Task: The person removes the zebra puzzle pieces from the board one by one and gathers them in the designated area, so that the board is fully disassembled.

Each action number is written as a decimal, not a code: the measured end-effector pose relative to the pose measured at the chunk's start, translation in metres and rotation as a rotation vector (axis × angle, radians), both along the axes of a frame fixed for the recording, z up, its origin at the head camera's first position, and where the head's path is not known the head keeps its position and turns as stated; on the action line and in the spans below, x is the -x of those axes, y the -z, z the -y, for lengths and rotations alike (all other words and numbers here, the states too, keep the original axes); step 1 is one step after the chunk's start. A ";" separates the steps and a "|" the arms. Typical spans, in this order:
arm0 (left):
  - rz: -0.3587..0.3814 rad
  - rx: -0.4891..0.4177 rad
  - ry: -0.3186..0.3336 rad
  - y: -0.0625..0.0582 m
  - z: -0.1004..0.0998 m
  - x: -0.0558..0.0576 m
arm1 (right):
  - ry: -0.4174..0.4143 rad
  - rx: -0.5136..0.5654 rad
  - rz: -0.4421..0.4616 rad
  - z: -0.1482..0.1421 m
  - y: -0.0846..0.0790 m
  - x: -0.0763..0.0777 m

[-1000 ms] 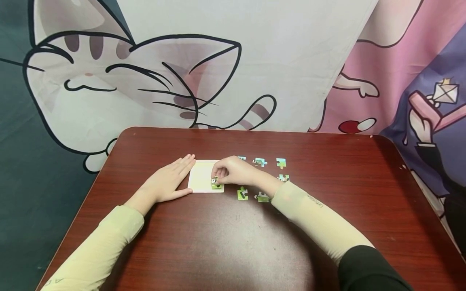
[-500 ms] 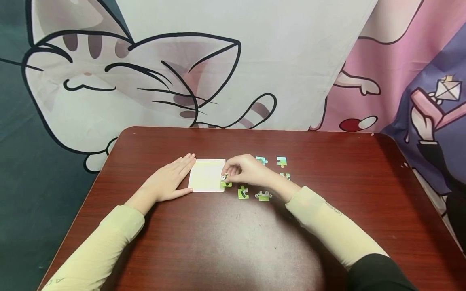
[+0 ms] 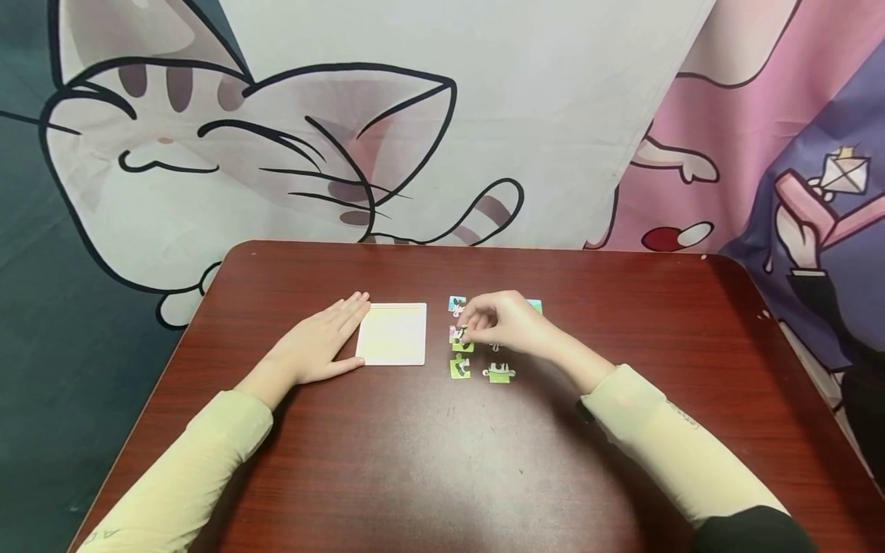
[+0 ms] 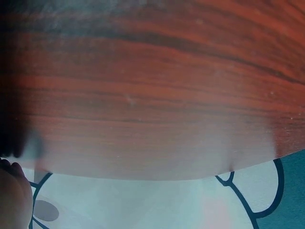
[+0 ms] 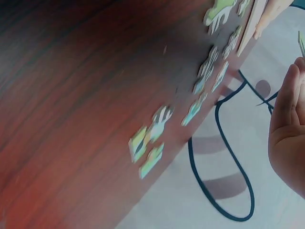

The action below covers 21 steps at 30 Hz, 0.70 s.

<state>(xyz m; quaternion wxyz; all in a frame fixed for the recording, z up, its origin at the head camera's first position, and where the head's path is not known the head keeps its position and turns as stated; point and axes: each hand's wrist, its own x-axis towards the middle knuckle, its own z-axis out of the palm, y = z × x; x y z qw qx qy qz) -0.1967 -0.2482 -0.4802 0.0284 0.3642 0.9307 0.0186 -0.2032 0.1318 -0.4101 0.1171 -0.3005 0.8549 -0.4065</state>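
Note:
In the head view a pale, square board (image 3: 392, 334) lies on the dark red wooden table. My left hand (image 3: 318, 342) rests flat at its left side, fingers straight, fingertips and thumb touching the edge. To the right of the board, my right hand (image 3: 508, 322) pinches a small jigsaw puzzle piece (image 3: 462, 339) between thumb and fingers, above the loose pieces. That held piece (image 5: 301, 43) shows only partly in the right wrist view, at the fingertips. Nearby lie a green puzzle piece (image 3: 459, 367), another green one (image 3: 499, 373) and a blue one (image 3: 457, 304).
My right hand and forearm cover part of the group of several loose pieces; a blue-green piece (image 3: 535, 305) peeks out behind. The wooden table (image 3: 429, 461) reaches to a cloth backdrop (image 3: 553, 115) printed with cartoon cats. The left wrist view shows mostly tabletop (image 4: 143, 95).
My right hand has moved right with the puzzle piece, from over the board to over the loose pieces. My left hand has stayed in place.

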 end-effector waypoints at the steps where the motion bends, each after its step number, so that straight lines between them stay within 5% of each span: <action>1: 0.000 0.000 0.000 0.000 0.000 0.000 | 0.002 -0.005 0.005 -0.003 -0.001 0.000; 21: -0.019 0.005 0.011 0.001 0.001 0.001 | 0.020 -0.109 -0.021 -0.058 -0.001 -0.007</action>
